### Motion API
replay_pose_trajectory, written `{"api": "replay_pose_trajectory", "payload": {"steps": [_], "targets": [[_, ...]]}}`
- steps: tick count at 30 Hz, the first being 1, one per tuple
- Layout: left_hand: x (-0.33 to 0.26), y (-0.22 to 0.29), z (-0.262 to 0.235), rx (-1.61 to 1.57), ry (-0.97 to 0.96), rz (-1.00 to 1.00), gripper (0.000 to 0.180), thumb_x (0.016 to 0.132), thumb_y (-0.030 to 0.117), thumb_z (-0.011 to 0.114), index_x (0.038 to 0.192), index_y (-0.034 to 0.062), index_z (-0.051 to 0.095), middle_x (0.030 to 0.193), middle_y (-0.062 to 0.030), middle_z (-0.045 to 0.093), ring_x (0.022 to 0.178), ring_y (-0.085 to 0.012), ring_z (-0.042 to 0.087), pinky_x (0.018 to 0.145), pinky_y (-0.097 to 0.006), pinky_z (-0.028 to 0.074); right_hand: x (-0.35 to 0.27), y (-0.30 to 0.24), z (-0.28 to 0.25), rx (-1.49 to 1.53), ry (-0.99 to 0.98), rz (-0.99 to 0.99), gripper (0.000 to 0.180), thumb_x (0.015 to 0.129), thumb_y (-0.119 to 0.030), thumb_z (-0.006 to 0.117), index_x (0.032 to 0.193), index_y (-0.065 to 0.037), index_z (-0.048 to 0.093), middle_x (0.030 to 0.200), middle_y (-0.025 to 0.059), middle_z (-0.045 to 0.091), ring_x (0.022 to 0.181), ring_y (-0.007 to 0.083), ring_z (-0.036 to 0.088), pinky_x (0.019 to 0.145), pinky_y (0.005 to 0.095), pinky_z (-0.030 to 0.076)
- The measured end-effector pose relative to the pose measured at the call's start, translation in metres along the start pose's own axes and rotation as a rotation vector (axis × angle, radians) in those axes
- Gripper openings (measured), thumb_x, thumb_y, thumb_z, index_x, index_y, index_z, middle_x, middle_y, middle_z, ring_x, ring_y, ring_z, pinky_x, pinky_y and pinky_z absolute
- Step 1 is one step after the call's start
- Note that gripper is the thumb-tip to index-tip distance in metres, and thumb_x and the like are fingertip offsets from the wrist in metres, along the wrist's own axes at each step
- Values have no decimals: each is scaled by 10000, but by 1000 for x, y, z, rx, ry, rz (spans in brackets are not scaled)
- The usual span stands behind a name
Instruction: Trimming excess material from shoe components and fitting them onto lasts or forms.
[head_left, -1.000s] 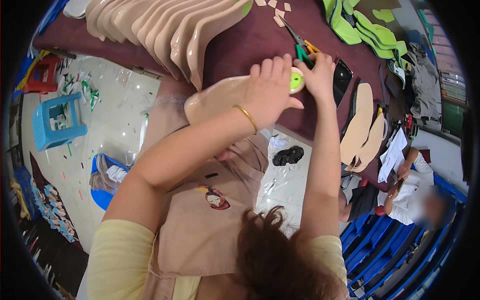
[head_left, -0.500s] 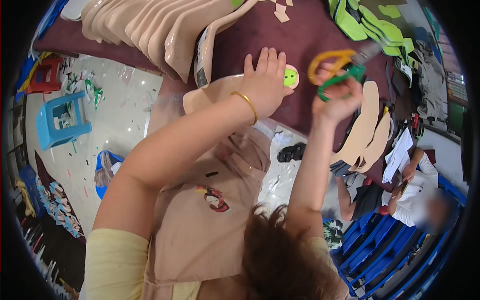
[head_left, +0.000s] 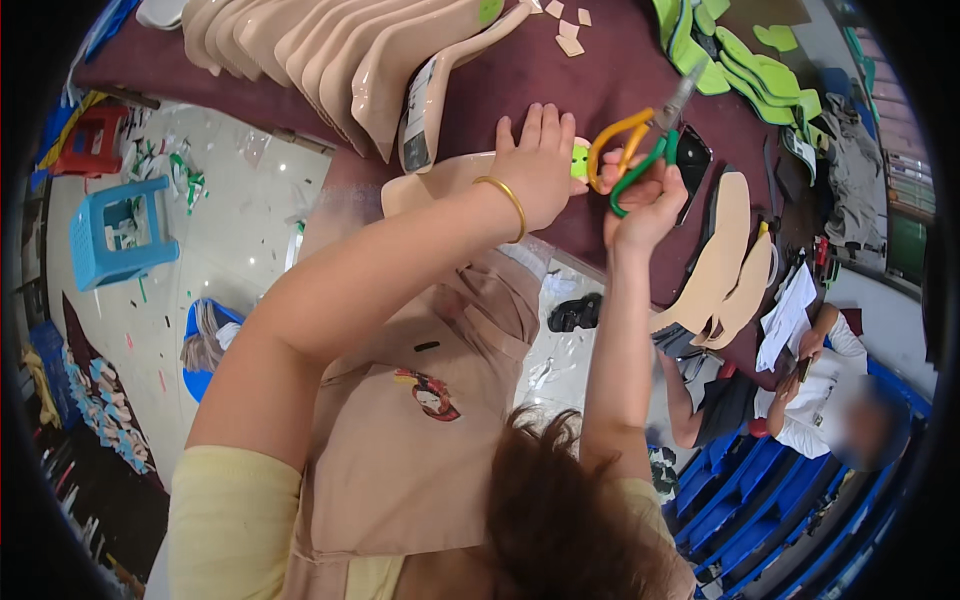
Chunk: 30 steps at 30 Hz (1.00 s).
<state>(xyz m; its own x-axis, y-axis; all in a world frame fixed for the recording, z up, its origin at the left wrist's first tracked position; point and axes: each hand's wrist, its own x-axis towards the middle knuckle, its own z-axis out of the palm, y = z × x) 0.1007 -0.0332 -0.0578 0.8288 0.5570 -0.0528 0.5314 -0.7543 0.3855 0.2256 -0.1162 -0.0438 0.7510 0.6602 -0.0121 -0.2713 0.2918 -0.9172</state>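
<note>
My left hand (head_left: 537, 168) lies flat, fingers stretched out, on a beige insole (head_left: 428, 190) near the table's front edge. Much of that insole is hidden beneath the palm; its end with a bright green patch (head_left: 580, 160) shows past my fingers. In my right hand (head_left: 645, 205) is a pair of scissors (head_left: 662, 122) with one orange and one green handle loop. The fingers are wrapped about the loops, and the blades point away from me toward the far side. The scissors are above the table, just right of the green patch.
A row of beige insoles (head_left: 330, 60) stands at the far left, small beige scraps (head_left: 570, 38) beside it. Green insoles (head_left: 765, 75) lie far right, a dark phone-like slab (head_left: 692, 165) behind my right hand. More beige pieces (head_left: 725, 240) are at right. A person (head_left: 825, 375) sits beyond.
My right hand and the scissors have moved left, closer to my left hand, and the blades have swung more upright. My left hand stays on the insole. The view has shifted slightly.
</note>
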Motion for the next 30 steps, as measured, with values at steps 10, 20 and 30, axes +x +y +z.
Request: {"api": "replay_pose_trajectory", "payload": {"steps": [10,20,30], "targets": [[8,-5,-1,-24,-1,-13,771,890,471,471,1399,-38,193,1434,-221,246,1361,-333,206,1039,-551,244,23,-3,26,-15,27,-26,391,950,-289,313,812,15,516,716,148,608,514,164,540,485,277,455],[9,-38,-72,34,-391,52,558,722,373,723,1060,-25,525,1100,-180,570,1066,-311,523,827,-435,480,82,-14,23,-1285,-31,-832,416,857,-280,614,1074,46,477,1029,156,522,890,191,521,762,321,428],[6,-88,-71,-741,-335,193,412,842,378,621,915,-27,601,767,-94,597,724,-154,554,641,-314,436,-81,25,61,-294,-203,340,283,914,-259,579,993,2,503,911,57,583,758,67,525,624,211,442]]}}
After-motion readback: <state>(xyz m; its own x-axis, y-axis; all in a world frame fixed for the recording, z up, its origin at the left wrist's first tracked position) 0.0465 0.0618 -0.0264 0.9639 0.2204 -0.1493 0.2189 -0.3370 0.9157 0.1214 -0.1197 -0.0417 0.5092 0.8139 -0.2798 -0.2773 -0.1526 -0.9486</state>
